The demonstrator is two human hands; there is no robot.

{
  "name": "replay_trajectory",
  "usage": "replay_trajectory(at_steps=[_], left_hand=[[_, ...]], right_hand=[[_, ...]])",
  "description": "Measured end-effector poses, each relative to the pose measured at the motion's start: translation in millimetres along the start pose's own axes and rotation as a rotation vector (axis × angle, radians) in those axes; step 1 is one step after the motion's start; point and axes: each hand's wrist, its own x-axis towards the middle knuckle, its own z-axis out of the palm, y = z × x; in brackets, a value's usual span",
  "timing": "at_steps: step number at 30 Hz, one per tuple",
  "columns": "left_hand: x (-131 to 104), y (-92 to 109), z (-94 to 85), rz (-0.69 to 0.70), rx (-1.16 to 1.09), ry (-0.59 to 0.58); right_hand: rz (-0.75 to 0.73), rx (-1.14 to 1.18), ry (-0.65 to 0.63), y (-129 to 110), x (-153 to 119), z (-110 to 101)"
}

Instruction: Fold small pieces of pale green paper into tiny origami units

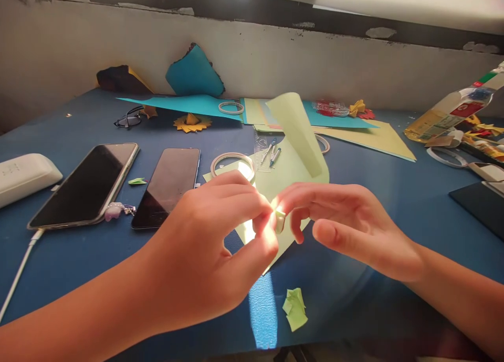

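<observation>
- Pinches a small folded green paper point(280, 221) between the thumb and fingertips of the left hand point(210, 238), with that hand nearly closed.
- Holds the right hand point(356, 223) half open, thumb apart from the bent fingers, pointer tip right by the folded paper; cannot tell if touching it.
- Has the folded paper up over the middle of the tabletop point(378, 309), in a bright patch of sun.
- Has a big pale green sheet point(313, 167) under and behind both hands, with one part curled up.
- Has a crumpled green paper point(295, 310) near the front edge, in the middle.
- Has a tape roll point(214, 164) just behind the left hand, near a clear ruler point(260, 141) and a metal compass point(268, 152).
- Has two phones on the left side: a black phone point(167, 186) close to the left hand, and a plugged-in phone point(86, 186) nearer the left edge, with a white case point(27, 177) beside it.
- Has a tiny green scrap point(137, 181) between the phones.
- Has blue paper point(189, 106) along the back edge, with a thin tape ring point(231, 112) on top.
- Has a yellow paper flower point(192, 122) and dark glasses point(128, 119) in front of the back edge, toward the back left corner.
- Has a tilted bottle point(449, 115) with yellow liquid near the back right corner.
- Has a flat black thing point(480, 207) by the right edge.
</observation>
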Motion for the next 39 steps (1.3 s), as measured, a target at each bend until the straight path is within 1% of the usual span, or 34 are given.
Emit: replay_trajectory(at_steps=[3, 5, 8, 11, 15, 19, 24, 27, 32, 36, 38, 39], left_hand=[[-0.1, 1.6, -1.9, -0.018, -0.042, -0.036], [0.2, 2.8, -4.7, -0.045, -0.087, -0.090], [2.2, 3.9, -10.6, -0.185, -0.146, -0.166], [4.8, 4.5, -14.0, -0.301, -0.189, -0.155], [5.1, 6.6, -9.9, -0.376, -0.108, -0.124], [3.1, 7.4, -3.8, -0.384, -0.103, -0.085], [3.3, 5.6, -2.9, -0.351, -0.113, -0.069], [4.9, 5.9, -4.0, -0.364, -0.110, -0.088], [8.5, 8.0, -6.9, -0.487, -0.171, -0.157], [10.3, 8.4, -9.9, -0.500, -0.157, -0.172], [9.8, 7.8, -10.5, -0.492, -0.131, -0.179], [8.7, 7.4, -9.9, -0.480, -0.111, -0.190]], right_hand=[[-0.009, -0.043, 0.080, 0.9, 0.2, 3.3], [-0.012, -0.061, 0.113, 2.0, 0.3, 6.1], [-0.011, -0.096, 0.165, 2.7, 0.0, 8.8], [-0.034, -0.144, 0.233, 2.8, -0.6, 10.2], [-0.096, -0.193, 0.300, 4.3, -0.6, 11.9], [-0.126, -0.202, 0.307, 5.3, -0.8, 11.6], [-0.076, -0.159, 0.204, 3.7, -2.7, 7.7], [-0.076, -0.138, 0.261, 4.9, -2.1, 7.4], [-0.064, -0.215, 0.308, 7.9, 0.0, 10.7], [-0.055, -0.240, 0.339, 8.0, -0.6, 12.4], [-0.025, -0.184, 0.342, 7.4, -0.5, 11.0], [0.008, -0.102, 0.327, 7.0, 0.0, 9.6]])
